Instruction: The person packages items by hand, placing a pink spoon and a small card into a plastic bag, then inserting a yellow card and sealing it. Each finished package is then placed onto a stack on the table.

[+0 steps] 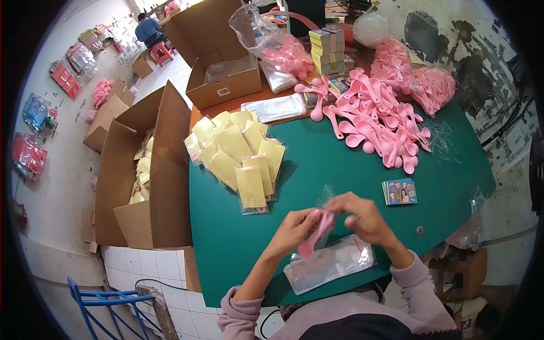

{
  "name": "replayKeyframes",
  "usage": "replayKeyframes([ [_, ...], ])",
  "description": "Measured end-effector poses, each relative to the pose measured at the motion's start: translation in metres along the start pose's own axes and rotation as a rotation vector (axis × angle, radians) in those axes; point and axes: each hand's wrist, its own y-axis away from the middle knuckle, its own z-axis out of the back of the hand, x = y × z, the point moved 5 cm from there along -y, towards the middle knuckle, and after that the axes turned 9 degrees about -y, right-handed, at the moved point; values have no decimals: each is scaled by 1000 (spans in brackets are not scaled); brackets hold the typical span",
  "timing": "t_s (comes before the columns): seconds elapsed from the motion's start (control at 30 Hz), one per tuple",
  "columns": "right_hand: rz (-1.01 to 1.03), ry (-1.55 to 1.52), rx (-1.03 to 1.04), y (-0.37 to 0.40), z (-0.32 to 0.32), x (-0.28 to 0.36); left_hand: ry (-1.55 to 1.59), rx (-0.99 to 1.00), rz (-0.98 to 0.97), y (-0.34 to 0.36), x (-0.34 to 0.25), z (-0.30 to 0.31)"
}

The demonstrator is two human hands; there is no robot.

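My left hand (299,225) is closed around a pink plastic spoon (309,246), its bowl hanging down toward me. A small clear plastic bag (326,195) shows above the fingers, around the spoon's upper part. Meeting the left hand from the right, my right hand (362,216) has its fingertips bent in at the bag, slightly blurred. Below both hands a stack of clear plastic bags (331,265) lies on the green table (226,263). To the right sits a small stack of printed cards (400,192).
Packed bags with yellow cards (238,148) pile up at the left. Pink spoons (379,116) heap at the back right, near card bundles (328,48). Open cardboard boxes (170,164) stand beside and behind the table. A person (148,31) sits far back.
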Motion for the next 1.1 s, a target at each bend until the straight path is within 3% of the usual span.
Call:
replayKeyframes([
  [0.07,-19,127,117,9,-5,-5,52,-4,-10,1,-6,-3],
  [0.17,-124,9,-63,17,26,-5,118,-7,-38,2,-12,2],
  [0.23,-376,308,-371,38,81,-17,114,-10,-60,5,-15,10],
  [0.3,-532,969,-637,84,128,-40,104,-22,-60,7,-19,14],
  [0.33,-528,974,-636,92,135,-43,90,-31,-63,6,-21,15],
  [0.4,-801,953,-661,108,145,-54,101,-28,-67,4,-20,14],
  [0.63,-647,909,-794,100,148,-42,86,-13,-40,4,-18,12],
  [0.73,-666,1065,-841,91,146,-23,58,31,-41,5,-21,8],
  [0.8,-447,946,-769,74,134,-2,50,48,-34,4,-23,7],
  [0.83,-450,947,-768,69,128,-2,42,71,-24,4,-23,4],
  [0.9,-255,147,-732,51,107,-9,30,76,-21,3,-23,1],
  [0.97,-226,-71,-683,27,75,5,12,78,-18,3,-24,-2],
  [1.0,-225,-76,-683,21,68,9,-13,47,-28,3,-25,-2],
  [1.1,-277,-50,-424,2,48,21,-72,-31,-53,2,-18,4],
])
